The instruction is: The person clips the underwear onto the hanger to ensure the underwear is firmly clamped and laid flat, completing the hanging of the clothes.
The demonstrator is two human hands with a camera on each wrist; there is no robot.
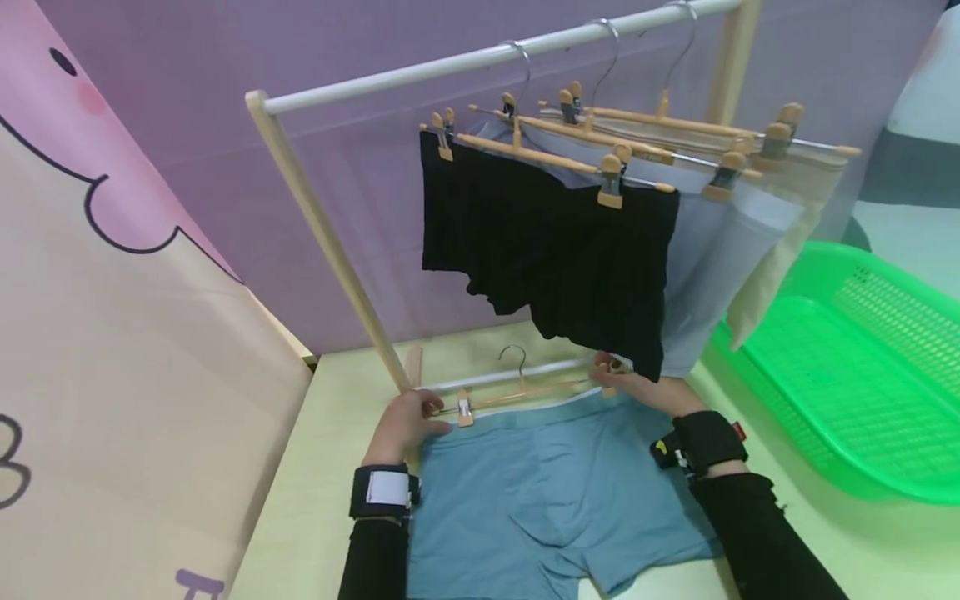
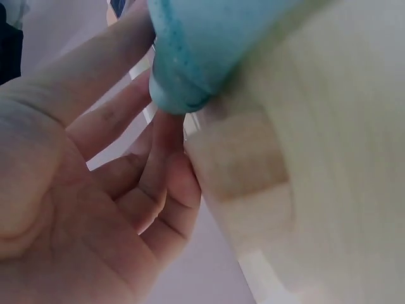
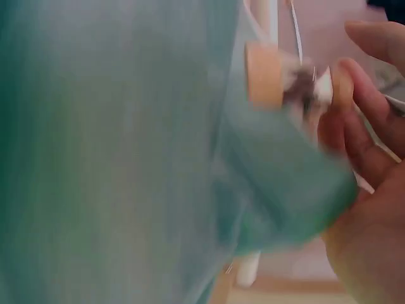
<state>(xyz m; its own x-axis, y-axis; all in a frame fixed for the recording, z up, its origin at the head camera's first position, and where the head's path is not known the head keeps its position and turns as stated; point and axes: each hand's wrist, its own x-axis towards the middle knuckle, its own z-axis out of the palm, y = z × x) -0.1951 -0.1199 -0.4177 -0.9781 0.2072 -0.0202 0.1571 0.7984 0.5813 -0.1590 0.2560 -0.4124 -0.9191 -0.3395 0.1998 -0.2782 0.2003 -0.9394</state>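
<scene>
Blue boxer briefs (image 1: 540, 475) lie spread on the table, their waistband along a wooden clip hanger (image 1: 498, 398). The hanger's left clip (image 1: 465, 410) bites the waistband. At the left waistband corner, my left hand (image 1: 402, 425) has its fingers bent round the fabric (image 2: 180, 76) beside the hanger's end; fabric hides some fingertips. My right hand (image 1: 637, 385) pinches the handles of the right clip (image 3: 264, 75), whose tip lies over the waistband. In the head view, hanging black shorts partly cover that hand.
Black shorts (image 1: 555, 242), light grey-blue shorts (image 1: 697, 250) and a beige garment (image 1: 783, 242) hang from the rack's white rail (image 1: 450, 67). The rack's wooden post (image 1: 330, 242) stands at left. A green basket (image 1: 832, 425) sits at right.
</scene>
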